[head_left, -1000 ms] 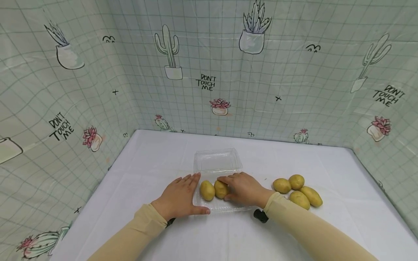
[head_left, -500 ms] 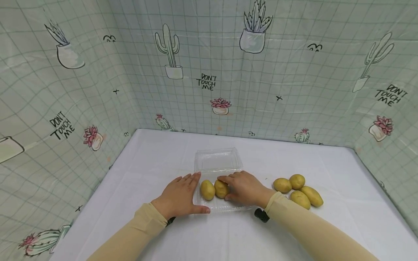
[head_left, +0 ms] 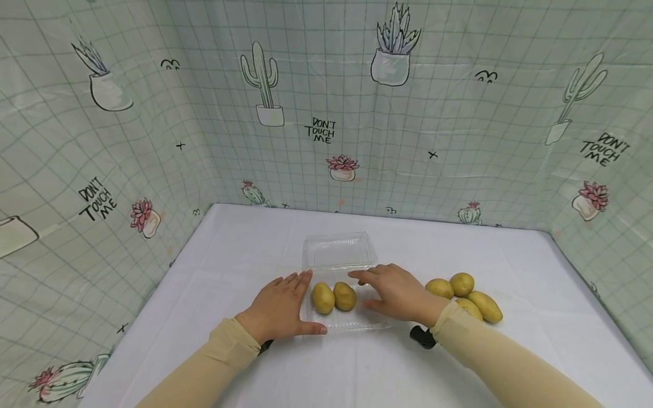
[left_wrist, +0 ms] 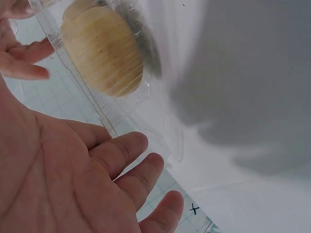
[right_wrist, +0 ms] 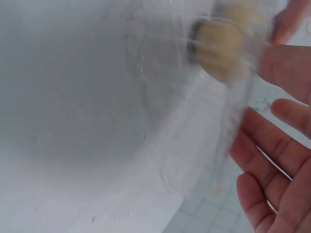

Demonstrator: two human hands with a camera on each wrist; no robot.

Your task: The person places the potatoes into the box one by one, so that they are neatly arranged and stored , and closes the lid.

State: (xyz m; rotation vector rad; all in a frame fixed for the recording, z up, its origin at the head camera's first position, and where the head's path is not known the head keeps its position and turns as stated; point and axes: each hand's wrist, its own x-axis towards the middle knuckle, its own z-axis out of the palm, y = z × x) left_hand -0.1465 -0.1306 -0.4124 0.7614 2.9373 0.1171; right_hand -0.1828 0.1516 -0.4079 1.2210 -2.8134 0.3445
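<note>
Potato A and potato B sit side by side in the clear container, between the two hands. A is nearer the left hand, B nearer the right hand. Long axis of A: away from the person, far end tipped slightly toward the left hand; B similar. Container's long axis runs from hand to hand; lid folded back, beyond the hands. Left hand: fingers straight, thumb spread, set around the left near corner. Right hand: fingers and thumb apart, holding nothing, a gap between it and B. Loose potatoes, four, lie outward of the right hand by its forearm; the outermost slants, near end away from the hands.
</note>
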